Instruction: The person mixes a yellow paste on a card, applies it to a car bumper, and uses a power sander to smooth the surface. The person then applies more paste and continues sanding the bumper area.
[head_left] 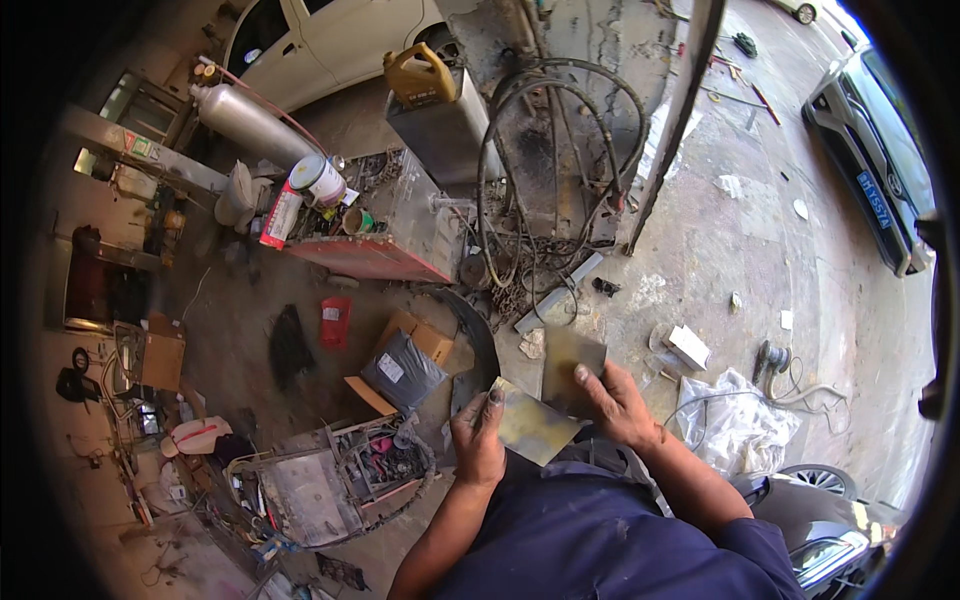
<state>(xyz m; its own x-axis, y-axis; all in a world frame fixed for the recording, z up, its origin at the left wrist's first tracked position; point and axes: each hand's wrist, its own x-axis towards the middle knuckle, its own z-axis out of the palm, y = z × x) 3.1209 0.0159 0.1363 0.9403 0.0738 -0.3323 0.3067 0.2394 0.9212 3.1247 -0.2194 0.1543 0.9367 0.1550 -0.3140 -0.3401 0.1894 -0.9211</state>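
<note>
In front of my torso, my left hand pinches the edge of a thin, flat, yellowish-grey rectangular plate. The plate has dark smears on its surface. My right hand grips a second thin plate, darker grey-brown, with the thumb laid over its face. The two plates are close together, the darker one a little farther from me. What they are made of, I cannot tell. Fingers on the undersides are hidden.
A cart bearing a paint can stands ahead left, beside looped hoses. A cardboard box with a dark plastic parcel lies left of me. Plastic sheeting and a car are to my right.
</note>
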